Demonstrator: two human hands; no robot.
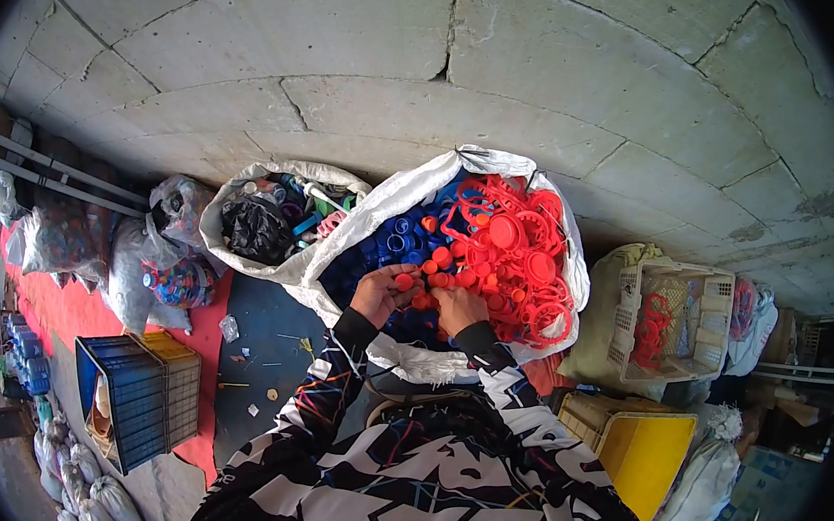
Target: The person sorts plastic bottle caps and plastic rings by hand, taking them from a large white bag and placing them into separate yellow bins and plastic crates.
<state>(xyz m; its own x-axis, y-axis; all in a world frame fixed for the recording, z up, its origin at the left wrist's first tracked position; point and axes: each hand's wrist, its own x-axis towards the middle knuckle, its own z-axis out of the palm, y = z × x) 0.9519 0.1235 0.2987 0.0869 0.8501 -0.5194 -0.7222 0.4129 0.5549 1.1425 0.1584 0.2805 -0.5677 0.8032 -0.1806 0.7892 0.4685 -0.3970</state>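
Observation:
A large white woven sack (361,221) stands open in front of me, with blue bottle caps (378,247) on its left and red caps and rings (509,234) on its right. Over the middle of it, my left hand (379,297) has its fingers curled round a red bottle cap (403,281). Close beside it, my right hand (459,309) is closed, with the fingertips bent in near some orange-red caps (442,259). What those fingertips hold, if anything, is hidden.
A smaller sack (234,200) of mixed plastic scraps adjoins on the left. To the right is a white crate (670,367) with red rings inside. A blue crate (132,399) and a yellow crate (647,464) flank me. A block wall (377,39) rises behind the sacks.

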